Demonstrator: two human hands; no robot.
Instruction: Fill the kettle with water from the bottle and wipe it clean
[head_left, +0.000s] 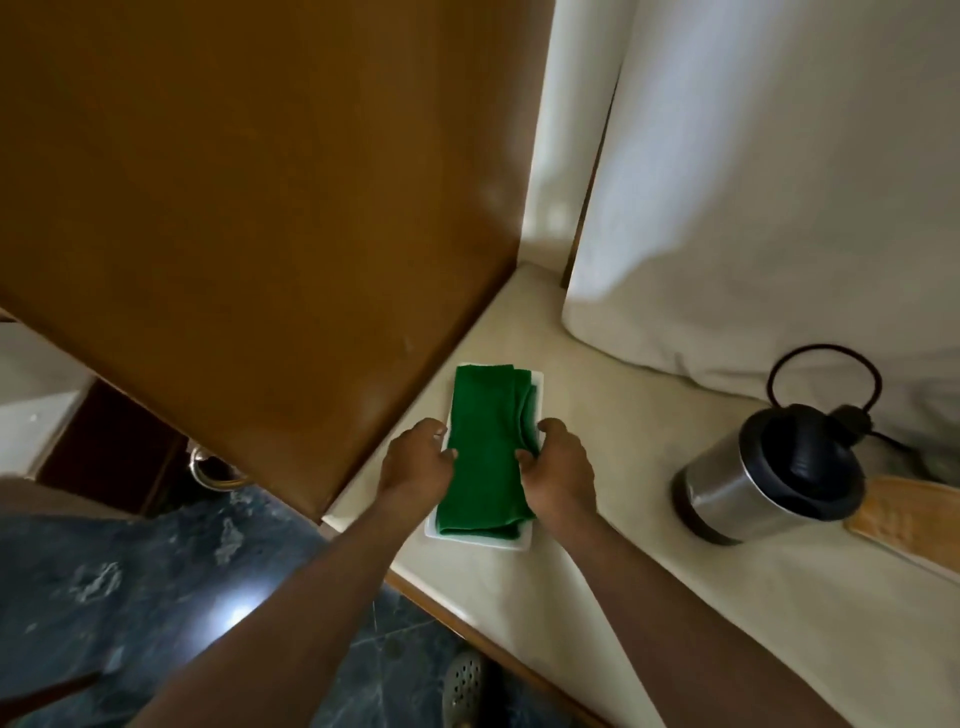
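Note:
A folded green cloth (483, 447) lies on a white rectangular tray (524, 540) on the cream counter (623, 441). My left hand (415, 467) holds the tray's left edge, its thumb against the cloth. My right hand (558, 467) grips the cloth's right edge, fingers curled into the fold. A steel kettle (763, 478) with a black lid stands to the right, its black cord looped behind it. No bottle is in view.
A brown wooden panel (249, 208) rises on the left above the counter's end. White curtains (779, 182) hang behind. A wooden board (904, 519) lies right of the kettle. Dark marble floor (156, 597) and a sandal show below the counter's edge.

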